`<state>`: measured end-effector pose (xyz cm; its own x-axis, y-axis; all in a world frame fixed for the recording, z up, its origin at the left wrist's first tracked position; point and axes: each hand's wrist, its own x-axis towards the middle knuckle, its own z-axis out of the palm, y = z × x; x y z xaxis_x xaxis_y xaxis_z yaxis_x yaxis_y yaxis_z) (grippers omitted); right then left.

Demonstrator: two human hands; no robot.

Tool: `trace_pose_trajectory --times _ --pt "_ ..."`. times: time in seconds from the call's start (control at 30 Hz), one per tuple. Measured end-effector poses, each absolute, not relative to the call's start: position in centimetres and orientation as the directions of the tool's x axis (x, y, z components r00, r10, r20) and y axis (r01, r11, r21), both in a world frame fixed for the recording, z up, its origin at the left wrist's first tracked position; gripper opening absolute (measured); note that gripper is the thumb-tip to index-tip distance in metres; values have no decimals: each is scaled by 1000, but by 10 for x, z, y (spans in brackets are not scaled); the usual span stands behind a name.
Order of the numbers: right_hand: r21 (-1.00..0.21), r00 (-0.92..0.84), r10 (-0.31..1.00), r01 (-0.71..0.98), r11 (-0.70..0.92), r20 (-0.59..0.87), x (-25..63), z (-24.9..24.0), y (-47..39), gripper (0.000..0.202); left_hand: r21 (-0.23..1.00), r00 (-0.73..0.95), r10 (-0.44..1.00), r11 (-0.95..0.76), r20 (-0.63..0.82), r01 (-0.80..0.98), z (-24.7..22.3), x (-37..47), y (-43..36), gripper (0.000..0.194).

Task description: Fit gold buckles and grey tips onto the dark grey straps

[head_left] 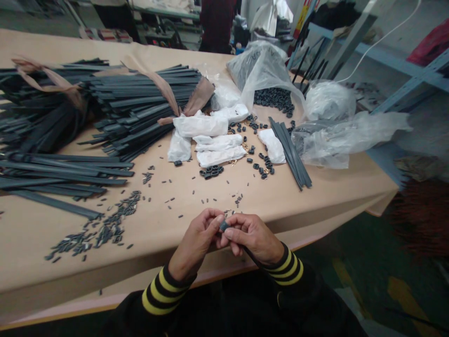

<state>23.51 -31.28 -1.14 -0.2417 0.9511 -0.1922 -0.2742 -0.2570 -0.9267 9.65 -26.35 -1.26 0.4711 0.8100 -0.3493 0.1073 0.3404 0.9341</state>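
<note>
Just past the table's front edge, my two hands meet on a small dark grey strap loop. My left hand pinches it between thumb and fingers. The thumb and fingers of my right hand close on its other side. A thin dark strip runs out below my right hand toward my body; its other end is lost against the dark clothing. Beyond my fingers, small dark pieces lie scattered on the brown-covered table.
Bundles of dark straps fill the left, with a heap of small pieces in front. White wrapped packets, loose loops and a few straps lie mid-table. Behind stands a plastic bag of loops. Shelving rises at right.
</note>
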Motion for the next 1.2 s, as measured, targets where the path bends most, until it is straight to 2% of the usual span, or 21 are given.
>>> trace_pose_trajectory --times 0.1,0.13,0.2,0.37,0.5,0.63,0.7,0.77,0.83,0.87,0.93,1.03,1.13,1.2 --pt "-935 -227 954 -250 -251 -195 236 -11 -311 18 961 353 933 -31 -72 276 -10 96 -267 19" --pt "-940 -217 957 -238 -243 -193 236 -11 -309 18 942 369 929 -118 -6 313 -9 95 -268 20" --pt "-951 -190 963 -209 -229 -190 236 -12 -307 18 920 446 895 -199 29 339 -8 92 -270 22" --pt "-964 -163 972 -174 -200 -172 235 -15 -305 18 912 525 851 -207 -10 353 -11 92 -267 20" --pt "-943 -219 953 -214 -254 -207 237 -17 -305 24 881 512 858 -214 -36 421 -13 98 -261 26" --pt "-924 -264 936 -239 -298 -234 244 -14 -306 25 913 563 812 -99 -156 396 -10 97 -249 30" --pt "-916 -290 932 -270 -298 -217 251 -12 -304 24 905 582 796 -111 -166 410 -7 94 -238 29" --pt "-918 -273 939 -276 -286 -210 259 -10 -300 22 819 493 870 -294 15 493 -5 92 -221 21" --pt "-911 -223 944 -282 -300 -242 266 -11 -295 20 618 389 875 -480 288 622 -4 91 -202 15" --pt "-902 -202 943 -293 -316 -265 268 -12 -293 20 517 386 846 -532 369 671 -5 92 -192 18" --pt "-884 -189 937 -320 -341 -293 270 -15 -288 23 373 465 806 -585 366 720 -8 97 -175 20" --pt "-888 -168 942 -320 -329 -289 269 -19 -285 29 266 560 796 -604 227 751 -15 107 -160 17" --pt "-910 -117 953 -285 -301 -279 266 -20 -283 29 258 546 819 -573 174 777 -17 113 -156 14" --pt "-927 -100 957 -237 -290 -273 263 -20 -282 26 318 537 828 -559 161 766 -15 113 -156 9"
